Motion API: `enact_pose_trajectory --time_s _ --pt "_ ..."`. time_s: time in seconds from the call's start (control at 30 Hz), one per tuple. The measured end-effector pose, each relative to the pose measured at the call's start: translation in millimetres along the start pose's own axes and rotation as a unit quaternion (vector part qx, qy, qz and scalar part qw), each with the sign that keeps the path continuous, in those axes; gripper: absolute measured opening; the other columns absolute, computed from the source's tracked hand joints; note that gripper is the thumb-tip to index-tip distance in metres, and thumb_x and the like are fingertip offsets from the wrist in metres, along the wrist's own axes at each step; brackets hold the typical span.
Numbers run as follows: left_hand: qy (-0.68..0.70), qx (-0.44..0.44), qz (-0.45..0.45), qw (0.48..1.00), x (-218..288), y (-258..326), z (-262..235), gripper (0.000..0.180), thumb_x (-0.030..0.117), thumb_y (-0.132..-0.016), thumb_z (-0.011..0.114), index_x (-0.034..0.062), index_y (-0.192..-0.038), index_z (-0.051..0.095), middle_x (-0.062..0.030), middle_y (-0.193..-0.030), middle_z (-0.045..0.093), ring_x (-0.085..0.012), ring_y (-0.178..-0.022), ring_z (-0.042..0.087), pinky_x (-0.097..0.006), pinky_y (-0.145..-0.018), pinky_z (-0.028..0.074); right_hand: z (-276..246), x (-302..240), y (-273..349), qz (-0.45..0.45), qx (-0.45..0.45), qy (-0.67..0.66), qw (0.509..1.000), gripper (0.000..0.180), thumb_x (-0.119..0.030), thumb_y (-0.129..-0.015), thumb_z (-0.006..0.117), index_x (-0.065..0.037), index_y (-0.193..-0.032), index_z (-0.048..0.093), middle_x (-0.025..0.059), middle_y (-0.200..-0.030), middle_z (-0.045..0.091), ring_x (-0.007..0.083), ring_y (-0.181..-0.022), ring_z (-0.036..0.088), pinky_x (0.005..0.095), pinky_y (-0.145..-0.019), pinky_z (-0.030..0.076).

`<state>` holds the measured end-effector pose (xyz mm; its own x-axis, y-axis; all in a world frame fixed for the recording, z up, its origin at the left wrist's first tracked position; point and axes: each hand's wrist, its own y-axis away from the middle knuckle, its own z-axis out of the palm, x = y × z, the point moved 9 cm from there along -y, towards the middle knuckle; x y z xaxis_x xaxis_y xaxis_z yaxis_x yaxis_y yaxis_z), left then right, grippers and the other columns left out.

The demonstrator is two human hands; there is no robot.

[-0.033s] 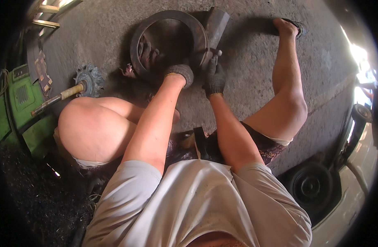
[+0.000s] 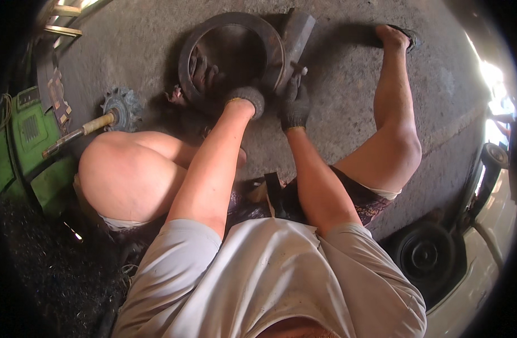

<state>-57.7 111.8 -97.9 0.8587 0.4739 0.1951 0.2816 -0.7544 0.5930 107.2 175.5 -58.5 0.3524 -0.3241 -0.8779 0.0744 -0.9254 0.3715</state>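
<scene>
A heavy dark metal ring point(image 2: 233, 21) leans on a faceted metal block point(image 2: 299, 36) on the concrete floor. At the ring's near rim is my left hand point(image 2: 249, 101), in a dark knitted glove, closed and rounded. Its fingers and whatever they grip are hidden. My right hand point(image 2: 295, 107), gloved alike, is closed around a metal tool with a rounded knob end point(image 2: 303, 71), just beside the ring's right side. Most of that tool is hidden by the hand. Inside the ring's opening, on the left, lies a crumpled dark glove or rag point(image 2: 201, 70).
To the left lies a shaft with a toothed metal wheel point(image 2: 122, 110), beside a green machine casing point(image 2: 36, 135). Dark metal shavings point(image 2: 61, 270) are heaped at lower left. A dark wheel point(image 2: 424, 256) and pale bodywork stand at lower right. My bent legs flank the ring.
The knob end of the tool by my right hand has shifted slightly right. The ring has moved very slightly; my left hand stays in place.
</scene>
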Motion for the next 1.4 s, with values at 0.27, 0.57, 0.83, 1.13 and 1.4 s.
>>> enact_pose_trajectory --time_s 0.27,0.57,0.83,1.13,1.4 --pt "-0.06 0.013 0.061 0.996 14 9 -16 0.035 0.022 -0.095 0.061 0.0072 -0.123 0.078 -0.0218 -0.136 0.072 -0.0388 -0.126 0.069 -0.046 -0.108 0.054 7 16 -2 0.046 -0.023 0.048 0.998 0.048 -0.038 -0.111 0.058 0.004 -0.13 0.067 0.0276 -0.124 0.073 0.0427 -0.113 0.069 0.0426 -0.097 0.052" --pt "-0.071 -0.089 0.038 0.993 15 11 -13 0.041 0.022 -0.094 0.064 0.0104 -0.132 0.074 -0.0182 -0.146 0.067 -0.0354 -0.132 0.065 -0.046 -0.11 0.053 11 27 -5 0.051 -0.03 -0.051 0.997 0.045 -0.035 -0.113 0.053 0.004 -0.132 0.066 0.0267 -0.122 0.072 0.0408 -0.11 0.069 0.0419 -0.095 0.052" --pt "-0.086 -0.083 0.069 0.99 24 16 -18 0.055 0.025 -0.098 0.062 0.008 -0.149 0.06 -0.0195 -0.152 0.062 -0.0375 -0.138 0.061 -0.045 -0.115 0.05 8 24 -15 0.105 -0.034 0.048 0.993 0.047 -0.042 -0.111 0.057 0.001 -0.126 0.07 0.0322 -0.116 0.071 0.0504 -0.108 0.067 0.0465 -0.092 0.053" --pt "-0.007 -0.059 0.007 0.998 9 10 -14 0.056 0.022 -0.094 0.064 0.0079 -0.148 0.062 -0.0219 -0.156 0.057 -0.0386 -0.143 0.056 -0.044 -0.118 0.046 4 16 -28 0.048 -0.004 0.057 0.997 0.05 -0.048 -0.108 0.059 0.0 -0.12 0.071 0.0315 -0.109 0.072 0.0538 -0.103 0.067 0.0506 -0.087 0.053" --pt "-0.048 -0.09 0.02 0.995 7 3 1 0.051 0.022 -0.093 0.064 0.0077 -0.141 0.069 -0.0198 -0.149 0.064 -0.0383 -0.136 0.062 -0.047 -0.113 0.05 2 11 -17 0.018 -0.009 0.079 0.997 0.049 -0.047 -0.108 0.057 0.0 -0.117 0.071 0.0324 -0.108 0.072 0.0547 -0.105 0.066 0.054 -0.088 0.052"
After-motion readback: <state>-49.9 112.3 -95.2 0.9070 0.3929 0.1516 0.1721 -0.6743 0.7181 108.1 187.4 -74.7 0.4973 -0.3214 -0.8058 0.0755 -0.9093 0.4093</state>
